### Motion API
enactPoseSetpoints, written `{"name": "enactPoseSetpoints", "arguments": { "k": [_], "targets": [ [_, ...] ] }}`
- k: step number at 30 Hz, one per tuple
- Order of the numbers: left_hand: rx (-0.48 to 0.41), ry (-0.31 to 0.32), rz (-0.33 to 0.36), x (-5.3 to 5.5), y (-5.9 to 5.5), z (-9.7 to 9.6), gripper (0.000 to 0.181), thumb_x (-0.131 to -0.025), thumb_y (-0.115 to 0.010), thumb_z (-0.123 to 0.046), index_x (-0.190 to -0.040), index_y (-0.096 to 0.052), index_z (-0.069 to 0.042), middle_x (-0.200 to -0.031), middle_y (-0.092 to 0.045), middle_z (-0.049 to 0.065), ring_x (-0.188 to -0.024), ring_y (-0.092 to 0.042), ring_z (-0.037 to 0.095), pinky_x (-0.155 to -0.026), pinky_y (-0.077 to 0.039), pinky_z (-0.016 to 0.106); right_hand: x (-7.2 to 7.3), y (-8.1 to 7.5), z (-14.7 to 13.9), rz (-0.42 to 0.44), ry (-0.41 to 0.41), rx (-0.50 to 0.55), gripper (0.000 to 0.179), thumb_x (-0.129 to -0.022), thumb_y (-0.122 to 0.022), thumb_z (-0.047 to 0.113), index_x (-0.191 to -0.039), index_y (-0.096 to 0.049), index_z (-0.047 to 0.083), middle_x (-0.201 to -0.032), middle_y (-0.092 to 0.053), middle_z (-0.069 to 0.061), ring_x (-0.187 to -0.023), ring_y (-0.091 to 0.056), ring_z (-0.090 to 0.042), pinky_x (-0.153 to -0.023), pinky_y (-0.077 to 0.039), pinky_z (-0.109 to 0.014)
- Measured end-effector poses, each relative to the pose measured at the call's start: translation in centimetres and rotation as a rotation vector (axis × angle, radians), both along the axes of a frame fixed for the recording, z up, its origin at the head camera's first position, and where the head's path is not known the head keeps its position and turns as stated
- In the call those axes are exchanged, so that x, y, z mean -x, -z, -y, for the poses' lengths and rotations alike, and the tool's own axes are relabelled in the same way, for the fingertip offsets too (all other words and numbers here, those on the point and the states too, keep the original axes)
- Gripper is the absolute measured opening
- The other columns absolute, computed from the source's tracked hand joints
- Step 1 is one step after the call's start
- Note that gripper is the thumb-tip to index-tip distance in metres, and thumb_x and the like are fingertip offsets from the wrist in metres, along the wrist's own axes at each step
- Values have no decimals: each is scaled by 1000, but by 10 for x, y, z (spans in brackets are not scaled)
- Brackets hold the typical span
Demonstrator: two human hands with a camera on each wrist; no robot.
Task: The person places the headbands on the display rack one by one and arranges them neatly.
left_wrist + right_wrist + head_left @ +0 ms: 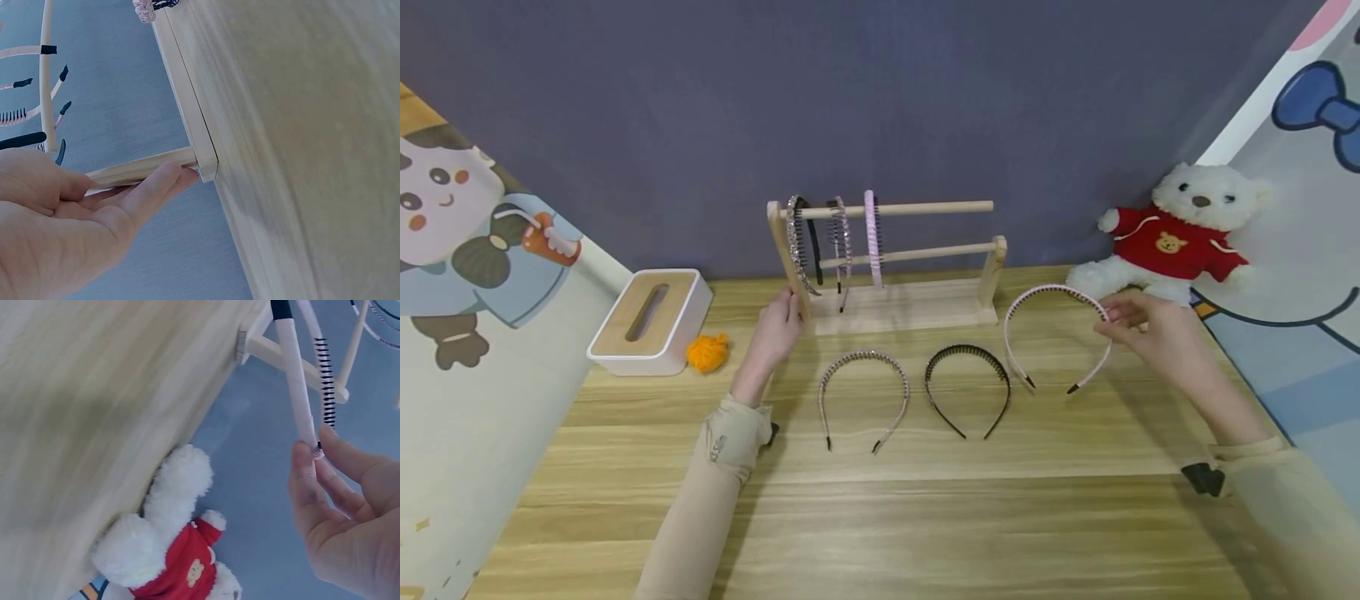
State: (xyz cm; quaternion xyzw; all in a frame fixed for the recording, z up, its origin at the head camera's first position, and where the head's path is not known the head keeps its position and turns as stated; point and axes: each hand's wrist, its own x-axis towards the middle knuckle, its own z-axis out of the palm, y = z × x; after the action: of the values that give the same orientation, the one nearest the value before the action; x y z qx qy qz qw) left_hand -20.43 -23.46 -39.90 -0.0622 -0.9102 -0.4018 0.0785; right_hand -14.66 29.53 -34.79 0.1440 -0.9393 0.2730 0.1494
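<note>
My left hand (775,332) grips the left upright of a wooden headband rack (925,307); the left wrist view shows thumb and fingers around that post (140,169). Three headbands hang at the rack's left: a glittery one (793,242), a slim beaded one (847,237) and a pale pink one (872,237). Between thumb and fingers, my right hand (1157,333) pinches one side of a pink toothed headband (1054,287), its dark-tipped ends facing me. On the table lie a beaded headband (863,354) and a black toothed headband (966,347).
A white tissue box (647,364) with a wooden lid stands at the left, an orange yarn ball (707,353) beside it. A white teddy bear (1176,237) in a red top sits at the back right. Behind the rack rises a dark blue wall (880,92).
</note>
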Motion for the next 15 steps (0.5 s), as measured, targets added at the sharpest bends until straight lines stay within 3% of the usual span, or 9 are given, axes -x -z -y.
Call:
{"name": "enactPoseSetpoints", "arguments": {
  "k": [7,11,12,13,15],
  "targets": [
    [-66,15,44,-7,-5,-1,43,-118,-32,-24,-132,-57,9,-85,-57,13,-66,-48,25,-58,-45,38,-3,-12,6,-25,16,1,33,-84,-91,-1,-109,-71,-5,-94,-75,-22,-77,-71,-26,-62,-39,-6],
    [-49,8,59,-8,-7,-3,44,-118,-31,-22,-135,-56,10,-86,-58,13,-66,-47,21,-57,-43,32,-7,-18,11,-9,34,21,36,-85,-91,1,-112,-68,-6,-97,-74,-24,-81,-71,-34,-64,-38,-4],
    [-18,-9,75,-15,-18,-9,42,-118,-32,-18,-136,-54,13,-87,-58,16,-67,-48,23,-58,-43,34,-7,-19,12,-12,38,23,37,-85,-91,2,-112,-68,-6,-97,-73,-24,-82,-71,-36,-65,-38,-4],
    [-11,-10,75,-14,-18,-9,42,-118,-32,-17,-136,-54,13,-88,-58,17,-68,-49,23,-58,-44,33,-8,-20,13,-20,38,26,37,-84,-91,2,-112,-68,-6,-97,-73,-25,-83,-71,-40,-66,-38,-4],
    [-7,-10,72,-13,-18,-9,41,-118,-32,-17,-135,-55,13,-88,-59,17,-68,-49,23,-59,-44,34,-9,-22,14,-48,39,23,39,-82,-92,1,-112,-68,-6,-96,-74,-24,-81,-71,-34,-66,-37,-3]
  ]
}}
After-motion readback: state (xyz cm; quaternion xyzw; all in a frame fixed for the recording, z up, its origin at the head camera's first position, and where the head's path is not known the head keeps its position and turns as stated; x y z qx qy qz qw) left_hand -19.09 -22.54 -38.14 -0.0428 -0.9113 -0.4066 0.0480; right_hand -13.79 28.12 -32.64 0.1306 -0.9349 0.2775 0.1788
